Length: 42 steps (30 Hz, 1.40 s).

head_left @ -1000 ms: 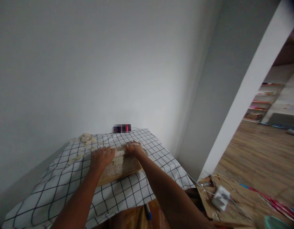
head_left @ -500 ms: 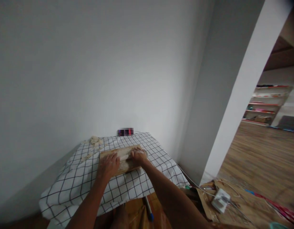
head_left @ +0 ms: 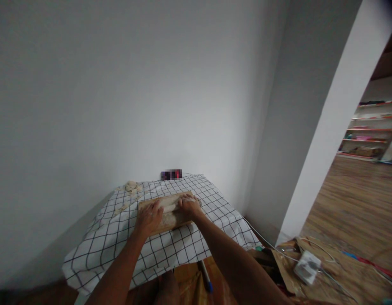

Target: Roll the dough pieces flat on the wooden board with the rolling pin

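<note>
Nearest the camera, two bare forearms reach out over a checked cloth that drapes the tabletop, white with thin dark lines, soft and creased at its hanging edge. Past it lies a wooden board, flat, rectangular and dusted pale with flour. The left hand and the right hand rest palm-down with fingers spread nearly flat on the ends of a pale, round rolling pin lying across the board; neither closes around it. What lies under the pin is too blurred to tell. Further left, small lumps of dough sit on the cloth near the wall. With only loose cloth under it, the board could slide or the cloth bunch under a hard push, and flat palms could slip off the smooth pin.
</note>
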Motion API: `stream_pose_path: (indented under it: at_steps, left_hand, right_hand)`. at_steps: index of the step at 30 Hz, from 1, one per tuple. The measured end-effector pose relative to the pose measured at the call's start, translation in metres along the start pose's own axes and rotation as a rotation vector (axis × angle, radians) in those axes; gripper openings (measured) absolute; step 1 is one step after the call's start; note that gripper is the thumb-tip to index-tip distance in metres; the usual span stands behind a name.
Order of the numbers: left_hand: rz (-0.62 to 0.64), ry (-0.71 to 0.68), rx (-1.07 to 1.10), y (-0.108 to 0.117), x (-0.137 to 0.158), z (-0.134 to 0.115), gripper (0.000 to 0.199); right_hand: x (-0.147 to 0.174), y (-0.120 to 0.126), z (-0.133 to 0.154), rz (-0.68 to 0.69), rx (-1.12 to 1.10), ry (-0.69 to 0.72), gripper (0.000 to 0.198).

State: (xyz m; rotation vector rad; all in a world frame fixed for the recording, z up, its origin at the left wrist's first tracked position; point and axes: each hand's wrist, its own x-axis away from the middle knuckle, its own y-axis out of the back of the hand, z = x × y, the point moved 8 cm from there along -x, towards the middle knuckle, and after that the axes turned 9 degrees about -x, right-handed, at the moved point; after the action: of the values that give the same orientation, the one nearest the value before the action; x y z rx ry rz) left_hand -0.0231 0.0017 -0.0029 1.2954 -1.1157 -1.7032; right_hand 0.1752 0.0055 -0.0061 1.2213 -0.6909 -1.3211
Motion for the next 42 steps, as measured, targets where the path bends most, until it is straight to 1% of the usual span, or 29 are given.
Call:
stream_pose_path:
  at_steps: [2, 5, 9, 12, 14, 15, 18, 21, 24, 28, 31, 36, 38, 42]
  left_hand:
    - [0.085, 0.003, 0.009, -0.006, -0.013, 0.005, 0.059]
    - [0.137, 0.017, 0.022, -0.016, -0.036, 0.012, 0.059]
    - [0.202, 0.099, 0.082, -0.035, -0.069, 0.023, 0.063]
    - [0.235, 0.158, 0.136, -0.047, -0.094, 0.03, 0.073]
    - [0.285, 0.185, 0.2, -0.055, -0.108, 0.033, 0.078]
    - [0.298, 0.196, 0.226, -0.057, -0.113, 0.034, 0.079]
    - [0.296, 0.22, 0.259, -0.062, -0.126, 0.039, 0.078]
    - [0.263, 0.197, 0.244, -0.065, -0.133, 0.04, 0.076]
    - [0.252, 0.206, 0.238, -0.066, -0.134, 0.041, 0.077]
    - [0.269, 0.249, 0.249, -0.061, -0.127, 0.04, 0.078]
    - [0.28, 0.257, 0.229, -0.054, -0.118, 0.036, 0.076]
    - [0.238, 0.253, 0.189, -0.041, -0.1, 0.028, 0.068]
    - [0.196, 0.226, 0.145, -0.037, -0.09, 0.024, 0.065]
    - [0.029, 0.134, 0.053, -0.024, -0.068, 0.012, 0.05]
  right_hand:
    - [-0.006, 0.005, 0.004, -0.011, 0.038, 0.009, 0.04]
    - [-0.022, 0.008, 0.006, -0.014, 0.081, -0.018, 0.044]
    - [-0.05, -0.003, -0.002, 0.059, 0.088, -0.057, 0.046]
    - [-0.075, -0.012, -0.021, 0.118, -0.005, -0.183, 0.046]
    - [-0.092, -0.016, -0.033, 0.122, -0.093, -0.279, 0.051]
    - [-0.1, -0.018, -0.037, 0.12, -0.125, -0.305, 0.055]
    - [-0.12, -0.022, -0.043, 0.12, -0.147, -0.303, 0.058]
    - [-0.133, -0.025, -0.046, 0.104, -0.142, -0.28, 0.058]
    - [-0.139, -0.028, -0.048, 0.094, -0.145, -0.269, 0.061]
    - [-0.138, -0.027, -0.046, 0.104, -0.132, -0.27, 0.06]
    - [-0.131, -0.026, -0.042, 0.129, -0.12, -0.268, 0.058]
    - [-0.112, -0.027, -0.04, 0.16, -0.082, -0.276, 0.054]
    - [-0.103, -0.027, -0.038, 0.162, -0.046, -0.25, 0.049]
    - [-0.081, -0.024, -0.031, 0.136, 0.034, -0.134, 0.039]
